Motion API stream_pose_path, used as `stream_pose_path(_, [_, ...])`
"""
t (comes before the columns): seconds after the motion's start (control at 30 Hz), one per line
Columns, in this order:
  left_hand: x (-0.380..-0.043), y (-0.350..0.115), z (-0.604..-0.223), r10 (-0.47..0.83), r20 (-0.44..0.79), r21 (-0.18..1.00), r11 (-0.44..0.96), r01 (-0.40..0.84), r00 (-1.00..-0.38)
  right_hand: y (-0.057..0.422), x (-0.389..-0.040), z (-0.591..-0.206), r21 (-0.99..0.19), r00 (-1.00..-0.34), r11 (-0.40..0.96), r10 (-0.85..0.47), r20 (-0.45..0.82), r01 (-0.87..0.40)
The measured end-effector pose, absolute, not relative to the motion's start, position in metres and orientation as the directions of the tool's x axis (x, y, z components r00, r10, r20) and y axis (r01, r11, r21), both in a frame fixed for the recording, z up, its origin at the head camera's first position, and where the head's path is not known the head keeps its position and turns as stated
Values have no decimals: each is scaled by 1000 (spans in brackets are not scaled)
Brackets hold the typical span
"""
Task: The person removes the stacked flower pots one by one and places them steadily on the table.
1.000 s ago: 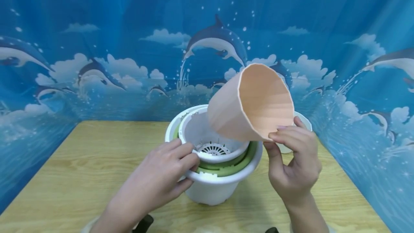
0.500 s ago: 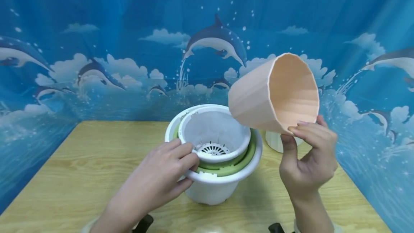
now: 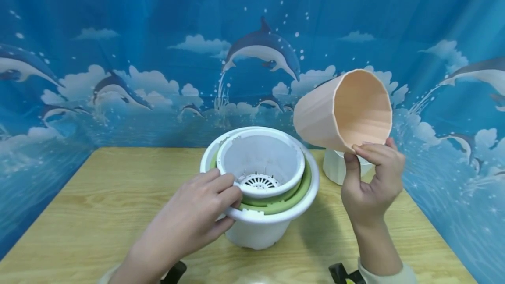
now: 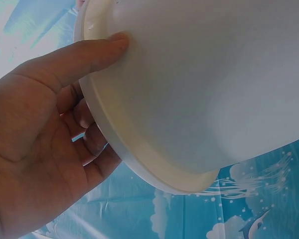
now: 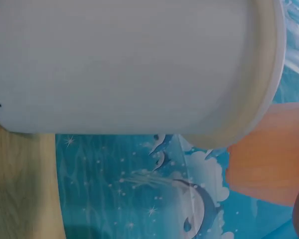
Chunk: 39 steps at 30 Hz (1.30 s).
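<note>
A peach flower pot [image 3: 317,115] with a faceted wall is held tilted in the air, its mouth facing me. My right hand [image 3: 372,179] pinches its rim between thumb and fingers; the right wrist view shows part of this pot [image 5: 269,154] at its right edge. My left hand [image 3: 201,207] grips the rim of the large white flower pot [image 3: 256,233], with the thumb [image 4: 89,59] on the outer wall and fingers curled over the edge. Inside it sit a green pot [image 3: 276,207] and a smaller white pot [image 3: 272,152] with a slotted bottom.
A whitish ribbed pot [image 3: 334,168] stands on the wooden table [image 3: 130,196] behind my right hand, partly hidden. A blue dolphin-print curtain [image 3: 158,34] encloses the back and sides. Dark strap parts [image 3: 339,272] show near the wrists.
My right hand has carried the peach pot to the right, away from above the nested pots, uncovering them and more of the whitish pot. My left hand stays on the rim.
</note>
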<state>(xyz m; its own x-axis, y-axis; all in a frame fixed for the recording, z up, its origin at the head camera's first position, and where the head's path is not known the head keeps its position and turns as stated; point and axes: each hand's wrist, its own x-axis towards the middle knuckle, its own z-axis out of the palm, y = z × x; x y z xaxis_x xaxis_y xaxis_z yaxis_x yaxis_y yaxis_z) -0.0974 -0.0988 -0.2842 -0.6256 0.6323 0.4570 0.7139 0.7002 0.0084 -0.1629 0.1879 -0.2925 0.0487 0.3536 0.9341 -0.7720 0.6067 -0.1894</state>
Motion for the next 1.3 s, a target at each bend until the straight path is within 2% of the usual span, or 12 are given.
stream_pose_path(1.0, [-98, -99, -284, 631, 474, 13, 692, 722, -614, 212, -183, -316, -293, -194, 694, 219, 956, -658])
stream_pose_path(1.3, [-98, -99, -284, 631, 466, 12, 696, 718, -619, 222, -189, -330, -305, -352, 735, 97, 931, -605])
